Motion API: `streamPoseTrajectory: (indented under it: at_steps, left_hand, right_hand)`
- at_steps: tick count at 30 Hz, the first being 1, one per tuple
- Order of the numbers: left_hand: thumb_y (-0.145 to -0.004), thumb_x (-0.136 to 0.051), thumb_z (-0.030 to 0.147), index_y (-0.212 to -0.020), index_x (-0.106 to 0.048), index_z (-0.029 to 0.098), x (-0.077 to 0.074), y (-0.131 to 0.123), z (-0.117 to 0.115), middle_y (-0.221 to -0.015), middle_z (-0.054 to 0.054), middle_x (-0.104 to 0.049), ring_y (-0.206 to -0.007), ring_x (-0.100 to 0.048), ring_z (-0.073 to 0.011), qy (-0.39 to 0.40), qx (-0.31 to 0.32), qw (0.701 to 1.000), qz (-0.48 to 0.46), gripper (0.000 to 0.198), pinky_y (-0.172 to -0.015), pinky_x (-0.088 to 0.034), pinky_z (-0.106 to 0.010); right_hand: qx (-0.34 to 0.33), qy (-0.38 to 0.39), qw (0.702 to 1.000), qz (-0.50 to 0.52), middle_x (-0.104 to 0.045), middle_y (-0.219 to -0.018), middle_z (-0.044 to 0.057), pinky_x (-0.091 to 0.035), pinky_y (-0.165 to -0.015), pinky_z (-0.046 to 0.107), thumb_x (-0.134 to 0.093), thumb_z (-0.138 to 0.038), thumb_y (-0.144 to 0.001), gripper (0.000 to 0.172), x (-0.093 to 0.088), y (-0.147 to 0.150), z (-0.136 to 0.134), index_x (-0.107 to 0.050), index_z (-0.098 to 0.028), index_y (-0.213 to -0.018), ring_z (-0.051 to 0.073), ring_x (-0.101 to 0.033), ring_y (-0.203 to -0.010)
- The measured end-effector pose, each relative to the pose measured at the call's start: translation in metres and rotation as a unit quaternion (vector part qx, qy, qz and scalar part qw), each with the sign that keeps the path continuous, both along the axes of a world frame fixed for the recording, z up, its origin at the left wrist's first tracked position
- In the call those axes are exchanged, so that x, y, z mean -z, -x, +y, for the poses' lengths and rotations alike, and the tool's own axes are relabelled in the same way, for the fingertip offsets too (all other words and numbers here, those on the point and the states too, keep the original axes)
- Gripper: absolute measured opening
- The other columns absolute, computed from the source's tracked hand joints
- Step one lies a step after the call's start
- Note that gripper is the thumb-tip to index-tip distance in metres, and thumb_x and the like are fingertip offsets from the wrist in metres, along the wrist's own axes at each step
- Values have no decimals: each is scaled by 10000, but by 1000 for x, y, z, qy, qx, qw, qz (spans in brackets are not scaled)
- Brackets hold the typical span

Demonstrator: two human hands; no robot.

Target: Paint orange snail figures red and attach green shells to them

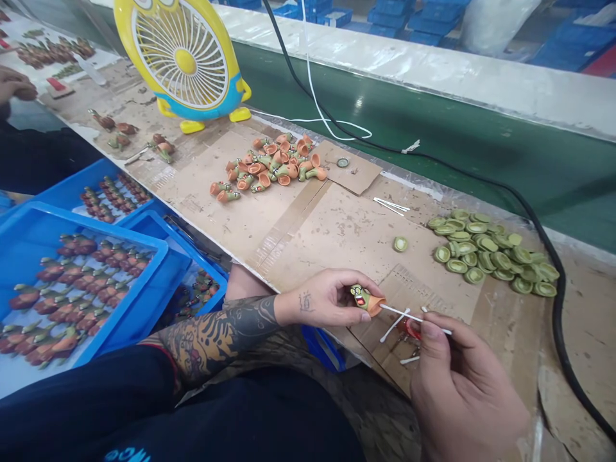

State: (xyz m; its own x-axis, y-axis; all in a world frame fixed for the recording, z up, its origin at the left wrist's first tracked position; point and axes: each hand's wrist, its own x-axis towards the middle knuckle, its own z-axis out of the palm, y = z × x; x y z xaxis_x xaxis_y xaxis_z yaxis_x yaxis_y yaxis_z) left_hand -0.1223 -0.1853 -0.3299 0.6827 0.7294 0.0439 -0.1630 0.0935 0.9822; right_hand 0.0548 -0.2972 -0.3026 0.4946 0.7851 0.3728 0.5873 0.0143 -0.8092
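My left hand [325, 298] pinches a small orange and green toy figure [366, 299] with its open orange end turned right. My right hand [459, 385] grips a white cotton swab [414, 316] whose tip reaches into the figure's open end. Both hands hover over the cardboard-covered bench [337, 237] near its front edge. A second swab [394, 325] lies under the held one, next to a small red cap [412, 328]. A pile of the same orange figures [269, 168] lies further back. Several green round caps [491, 253] are heaped to the right.
A yellow desk fan [185, 61] stands at the back left. Blue trays [72, 282] of finished figures sit on my left. A black cable [553, 256] runs along the right side. Another person's hand [14, 83] is at the far left. Two swabs [391, 205] lie mid-bench.
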Motion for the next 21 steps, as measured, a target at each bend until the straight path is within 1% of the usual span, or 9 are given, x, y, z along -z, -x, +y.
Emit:
streamPoseTrajectory:
  at_steps: [3, 5, 8, 10, 12, 14, 18, 21]
  left_hand:
    - [-804, -860, 278, -1118, -744, 139, -1, 0, 1, -1064, -113, -703, -1086, -661, -249, 1, -2, 1000, -1, 362, -909, -530, -351]
    - [-794, -873, 280, -1107, -744, 146, 0, 0, 1, -1070, -108, -691, -1099, -651, -248, 5, -7, 1000, 1, 364, -886, -527, -333]
    - [-786, -892, 294, -1106, -731, 148, 3, -2, 0, -1063, -96, -672, -1040, -644, -217, 45, -9, 999, -7, 387, -825, -518, -298]
    - [-779, -908, 317, -1109, -713, 149, 6, -3, -1, -1048, -84, -661, -977, -635, -189, 81, -18, 996, -28, 419, -799, -513, -287]
    - [-761, -929, 331, -1083, -702, 151, 7, -4, -2, -1048, -77, -658, -956, -630, -175, 101, -34, 993, -48, 432, -804, -511, -288]
    - [-734, -951, 319, -1034, -700, 152, 7, -5, -1, -1073, -84, -667, -973, -632, -175, 103, -47, 992, -60, 425, -821, -509, -293]
    - [-679, -992, 310, -968, -710, 145, 5, -5, 2, -1102, -103, -685, -971, -636, -172, 103, -51, 990, -76, 436, -829, -507, -298]
    - [-661, -1008, 358, -986, -722, 145, 2, -4, 2, -1030, -76, -675, -910, -632, -150, 140, -47, 986, -78, 482, -809, -509, -290]
  right_hand:
    - [15, -18, 1000, 5, -775, -980, 90, -594, -907, 409, -744, -378, -969, 203, -6, 3, 1, -780, -179, -987, 225, -740, -892]
    - [47, -30, 998, 13, -769, -976, 105, -597, -908, 437, -748, -409, -961, 247, -11, 1, -2, -774, -163, -976, 250, -739, -906]
    - [100, 13, 995, 2, -767, -1011, 119, -582, -939, 458, -740, -474, -956, 340, -12, -13, -11, -782, -153, -1059, 272, -733, -927]
    - [112, 58, 992, -30, -771, -1021, 120, -575, -916, 446, -729, -515, -954, 389, -7, -29, -17, -788, -161, -1106, 285, -730, -930]
    - [108, 89, 988, -72, -776, -1002, 118, -567, -856, 423, -718, -541, -952, 409, -1, -44, -22, -793, -174, -1115, 297, -727, -922]
    - [88, 110, 984, -107, -778, -988, 112, -549, -825, 406, -686, -562, -966, 415, 3, -54, -24, -794, -184, -1096, 300, -727, -923]
    - [49, 116, 982, -143, -777, -991, 105, -519, -857, 396, -605, -601, -997, 453, 5, -58, -20, -782, -185, -1012, 294, -734, -951]
    - [42, 119, 981, -145, -774, -978, 103, -516, -880, 404, -601, -596, -1000, 449, 5, -56, -19, -782, -186, -1001, 296, -736, -960]
